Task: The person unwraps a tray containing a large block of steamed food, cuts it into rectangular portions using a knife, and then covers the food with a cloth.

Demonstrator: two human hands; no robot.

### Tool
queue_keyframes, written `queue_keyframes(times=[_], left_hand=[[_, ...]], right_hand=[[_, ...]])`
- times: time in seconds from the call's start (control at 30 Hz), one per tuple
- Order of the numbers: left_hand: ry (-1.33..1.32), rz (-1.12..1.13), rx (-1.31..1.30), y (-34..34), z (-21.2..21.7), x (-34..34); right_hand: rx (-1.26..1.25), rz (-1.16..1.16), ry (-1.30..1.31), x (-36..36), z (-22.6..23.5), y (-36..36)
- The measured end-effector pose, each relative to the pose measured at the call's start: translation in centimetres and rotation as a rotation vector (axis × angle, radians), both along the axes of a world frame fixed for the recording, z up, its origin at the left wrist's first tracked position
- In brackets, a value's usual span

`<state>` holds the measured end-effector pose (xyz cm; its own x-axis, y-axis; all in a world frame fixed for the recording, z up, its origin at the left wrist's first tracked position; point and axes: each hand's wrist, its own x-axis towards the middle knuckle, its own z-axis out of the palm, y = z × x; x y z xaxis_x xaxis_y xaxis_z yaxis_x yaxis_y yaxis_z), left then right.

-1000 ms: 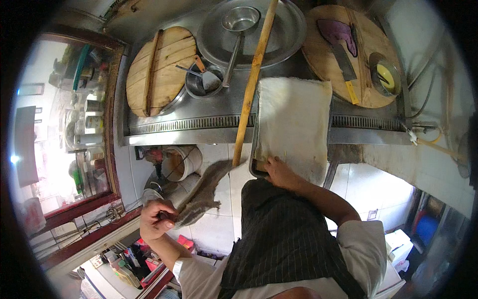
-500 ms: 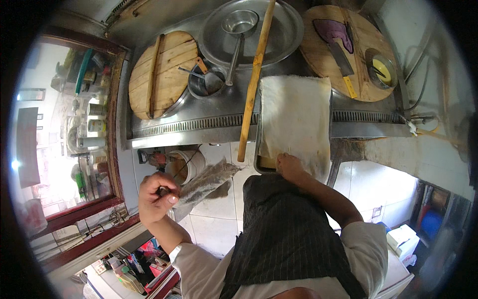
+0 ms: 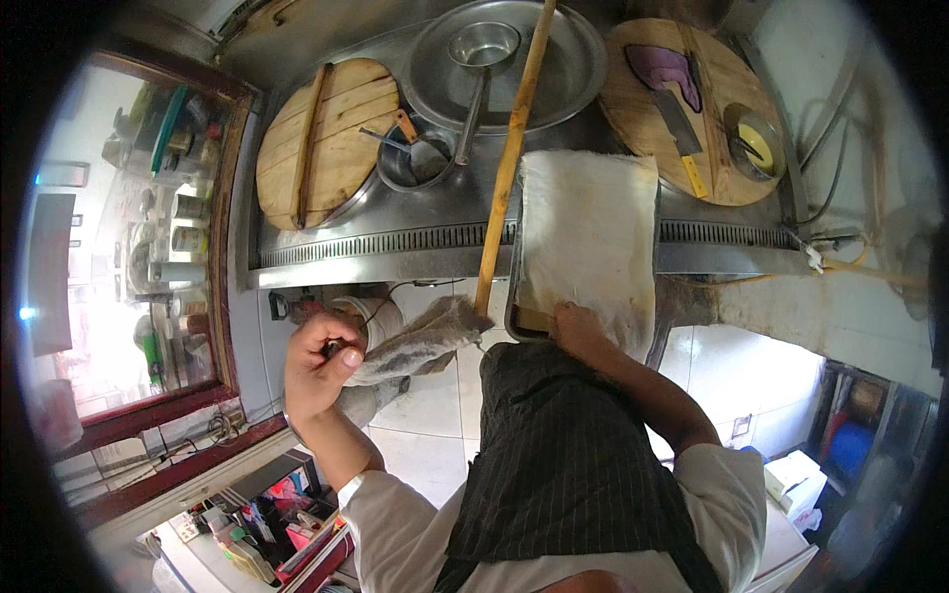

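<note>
My left hand [image 3: 318, 364] is closed on the handle of a wide brush with pale bristles [image 3: 420, 339], held below the steel counter's front edge. My right hand [image 3: 581, 326] grips the near edge of a rectangular metal tray [image 3: 514, 314] covered by a white cloth [image 3: 589, 232]; the tray sticks out over the counter's edge. A long wooden stick [image 3: 508, 163] lies across the counter just left of the tray, its near end above the brush bristles.
On the steel counter [image 3: 376, 242] are a round wooden lid [image 3: 326, 138], a small bowl with a spoon [image 3: 415, 158], a big round steel pan with a ladle [image 3: 494, 59], and a round chopping board [image 3: 712, 109] with a cleaver and a small tin. A glass cabinet [image 3: 129, 257] stands at left.
My left hand with the brush has risen and moved right, closer to the counter's edge. My right hand has stayed on the tray's near edge.
</note>
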<state>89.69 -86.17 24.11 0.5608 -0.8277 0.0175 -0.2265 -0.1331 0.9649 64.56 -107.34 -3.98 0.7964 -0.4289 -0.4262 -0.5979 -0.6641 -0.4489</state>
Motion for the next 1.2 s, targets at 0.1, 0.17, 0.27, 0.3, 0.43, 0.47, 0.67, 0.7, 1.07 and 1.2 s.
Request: queue_keyframes(times=[0.1, 0.17, 0.27, 0.3, 0.43, 0.47, 0.67, 0.7, 1.07, 1.2], left_hand=[[0.023, 0.006, 0.004, -0.1, -0.4, 0.1], [0.034, 0.011, 0.004, 0.0, -0.5, 0.2], [0.036, 0.018, -0.002, 0.3, -0.8, 0.4], [0.032, 0.022, -0.007, 0.4, -0.9, 0.5], [0.028, 0.026, -0.018, 0.9, -1.4, 0.8], [0.034, 0.031, -0.022, 1.0, -1.5, 0.9], [0.034, 0.081, -0.055, 1.8, -2.4, 1.7], [0.027, 0.083, -0.058, 1.9, -2.5, 2.0], [0.014, 0.094, -0.089, 1.2, -0.9, 1.8], [-0.039, 0.088, -0.212, -0.9, 3.3, 0.6]], right_hand=[[-0.073, 0.062, -0.003, 0.4, -1.6, 0.7], [-0.102, 0.07, 0.02, 0.9, -2.5, 0.7], [-0.063, 0.034, 0.038, 0.4, -2.1, -0.2], [0.003, -0.025, -0.039, 0.1, -1.5, -0.4], [0.133, -0.104, -0.176, -0.8, 2.0, -1.0], [0.123, -0.089, -0.211, -0.9, 2.8, -0.9], [0.187, -0.001, -0.241, -0.6, 4.7, 0.4], [0.244, -0.006, -0.296, -0.5, 4.5, 0.4], [0.245, 0.481, -0.028, 1.0, 2.8, 0.6], [0.414, 0.119, -0.355, 1.9, 10.0, -1.5]])
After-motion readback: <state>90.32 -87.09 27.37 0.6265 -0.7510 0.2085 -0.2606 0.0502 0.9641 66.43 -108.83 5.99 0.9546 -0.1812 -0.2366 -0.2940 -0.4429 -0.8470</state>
